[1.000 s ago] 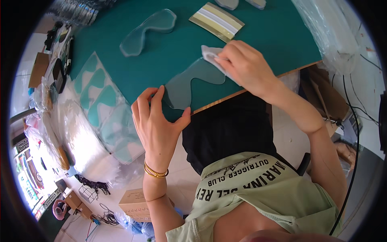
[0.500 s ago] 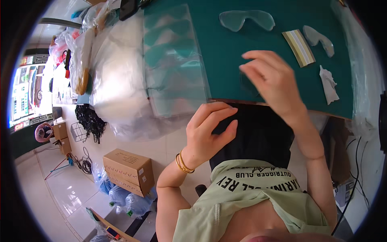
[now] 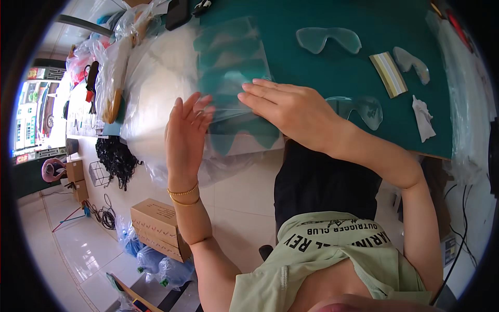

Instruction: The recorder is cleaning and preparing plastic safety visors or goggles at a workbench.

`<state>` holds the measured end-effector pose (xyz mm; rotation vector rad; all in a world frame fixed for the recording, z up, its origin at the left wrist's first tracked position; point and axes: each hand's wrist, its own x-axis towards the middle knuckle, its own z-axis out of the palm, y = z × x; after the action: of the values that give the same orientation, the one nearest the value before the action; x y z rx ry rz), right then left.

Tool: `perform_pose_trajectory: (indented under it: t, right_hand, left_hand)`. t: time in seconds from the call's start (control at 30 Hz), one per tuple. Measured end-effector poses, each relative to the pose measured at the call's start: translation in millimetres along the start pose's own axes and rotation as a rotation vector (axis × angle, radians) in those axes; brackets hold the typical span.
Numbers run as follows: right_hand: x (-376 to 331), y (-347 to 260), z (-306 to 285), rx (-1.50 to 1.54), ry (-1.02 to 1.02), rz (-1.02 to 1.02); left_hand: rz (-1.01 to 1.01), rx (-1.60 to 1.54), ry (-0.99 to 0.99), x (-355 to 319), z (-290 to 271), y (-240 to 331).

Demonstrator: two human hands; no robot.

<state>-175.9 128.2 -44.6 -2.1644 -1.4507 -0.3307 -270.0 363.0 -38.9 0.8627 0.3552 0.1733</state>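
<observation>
A clear plastic sheet (image 3: 234, 60) with a column of green-looking goggle-shaped windows lies on the green table, left of centre. Over its middle reaches my right hand (image 3: 293, 106), fingers stretched out side by side at a thin film edge; the thumb is hidden. Opposite, at the sheet's left side, my left hand (image 3: 187, 130) is raised with its fingers apart and slightly blurred. Whether either hand grips the film cannot be told. Just beyond my right wrist lies a clear goggle-shaped lens (image 3: 370, 112), partly covered by the hand. Another clear lens (image 3: 328, 40) lies farther back.
Toward the right are a tan strip with a white stripe (image 3: 388, 75), another clear curved piece (image 3: 413, 65) and crumpled white paper (image 3: 423, 118). Milky plastic sheeting (image 3: 156, 83) covers the table's left end. A cardboard box (image 3: 158, 229) stands on the floor.
My right hand has swung left onto the plastic sheet, revealing a clear lens on the table. My left hand has moved left and up to the sheet's side.
</observation>
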Motion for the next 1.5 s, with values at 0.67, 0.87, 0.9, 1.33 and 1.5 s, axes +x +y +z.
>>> perform_pose_trajectory:
  t: [0.67,0.87,0.9,1.33,1.5]
  right_hand:
    - [81,74,-16,0.596,0.031,0.436]
    - [56,143,-45,0.922,0.300,0.723]
    - [53,140,-64,0.872,0.393,0.705]
    - [-22,40,-78,-0.223,0.518,-0.552]
    - [-91,56,-104,0.646,0.571,0.342]
  left_hand:
    - [0.356,0.963,0.072,32,20,-25]
    - [0.394,1.401,0.356,24,17,-26]
    - [0.388,1.396,0.346,22,17,-26]
    - [0.080,-0.203,-0.257,-16,122,-83]
    - [0.172,0.096,-0.395,-28,126,-102]
